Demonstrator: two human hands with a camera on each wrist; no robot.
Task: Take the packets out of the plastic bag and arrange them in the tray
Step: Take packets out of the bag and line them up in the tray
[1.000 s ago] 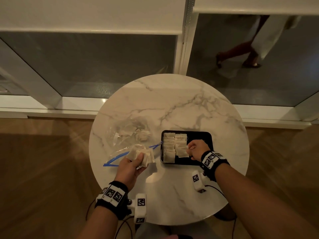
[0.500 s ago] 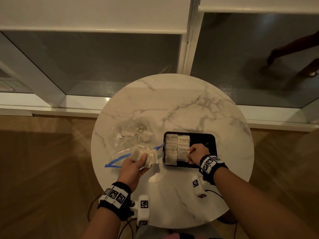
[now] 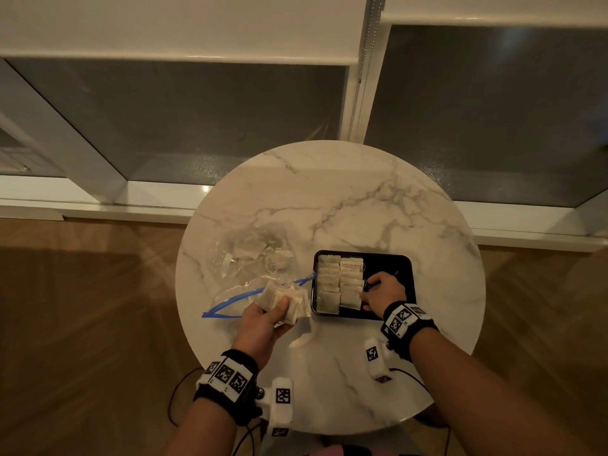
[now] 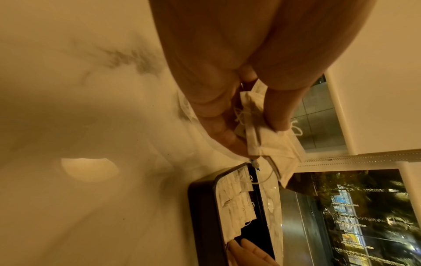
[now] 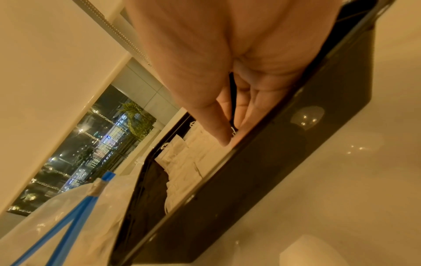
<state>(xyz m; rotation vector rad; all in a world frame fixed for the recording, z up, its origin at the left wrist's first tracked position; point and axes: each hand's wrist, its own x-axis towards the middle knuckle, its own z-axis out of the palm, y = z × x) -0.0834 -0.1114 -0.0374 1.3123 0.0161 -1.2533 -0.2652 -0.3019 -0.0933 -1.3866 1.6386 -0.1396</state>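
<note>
A black tray (image 3: 396, 264) sits right of centre on the table, with two columns of pale packets (image 3: 340, 284) in its left half. My right hand (image 3: 367, 289) is inside the tray. Its thumb and fingertips (image 5: 225, 140) come together on the right edge of the near packets (image 5: 193, 156), with a string between them. Just left of the tray, my left hand (image 3: 279, 307) grips a fanned stack of packets (image 3: 292, 299) above the table, thumb on top (image 4: 278, 118). The clear plastic bag (image 3: 243, 261) with its blue zip lies behind that hand and holds a few more packets.
The round marble table (image 3: 329, 209) stands against a low window sill, with wooden floor around it. The right half of the tray is bare black. White tagged camera units (image 3: 283, 399) and cables hang by both wrists over the table's near edge.
My right hand has slid a little to the right along the second column of packets. The left hand still holds its stack in the same place. The passer-by outside the window has gone.
</note>
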